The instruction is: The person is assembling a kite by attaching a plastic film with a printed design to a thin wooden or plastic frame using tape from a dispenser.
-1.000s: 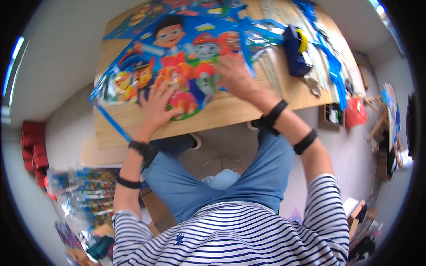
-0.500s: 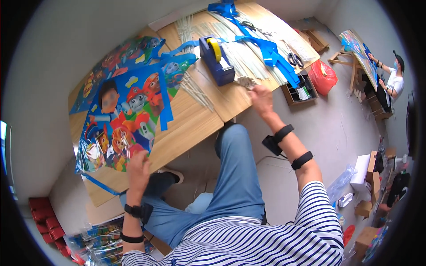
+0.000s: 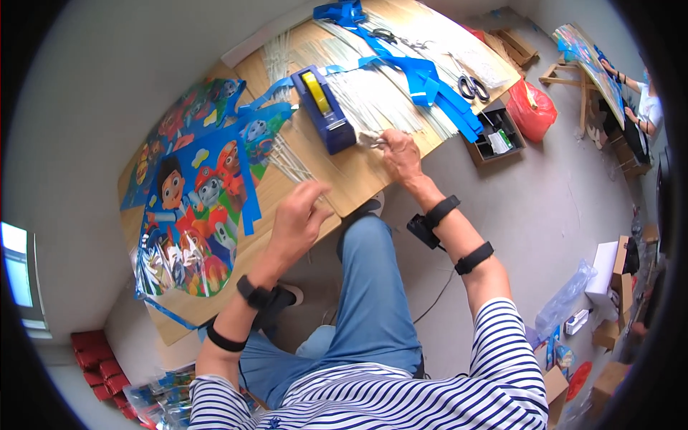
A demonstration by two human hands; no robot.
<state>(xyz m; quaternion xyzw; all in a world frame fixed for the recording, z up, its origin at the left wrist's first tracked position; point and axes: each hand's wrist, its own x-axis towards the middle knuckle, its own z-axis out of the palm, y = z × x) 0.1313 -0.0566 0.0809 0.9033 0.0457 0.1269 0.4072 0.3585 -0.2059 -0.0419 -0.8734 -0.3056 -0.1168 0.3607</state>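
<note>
My right hand (image 3: 403, 156) is closed on a small crumpled whitish-grey piece (image 3: 370, 139), whose exact kind I cannot make out. It is beside the front end of a dark blue tape dispenser (image 3: 334, 129) with a yellow roll. Near the table's front edge, my left hand (image 3: 299, 218) hangs with curled fingers; anything between them is hidden. To its left lies a printed cartoon kite sheet (image 3: 188, 188) with blue edging, its lower part shiny and wrinkled. A second printed sheet (image 3: 154, 147) lies partly beneath it. Thin pale rods (image 3: 292, 163) rest beyond my left hand.
More rods (image 3: 373, 93), blue ribbon strips (image 3: 423, 75) and scissors (image 3: 473, 89) cover the table's far right. A red plastic bag (image 3: 532, 111) and an open box (image 3: 496, 137) stand by the table. Another person (image 3: 648, 107) works at a board on the right.
My left hand has moved right and away from the printed sheet, toward the rods. My right hand stays by the dispenser with the whitish piece. The view has shifted slightly.
</note>
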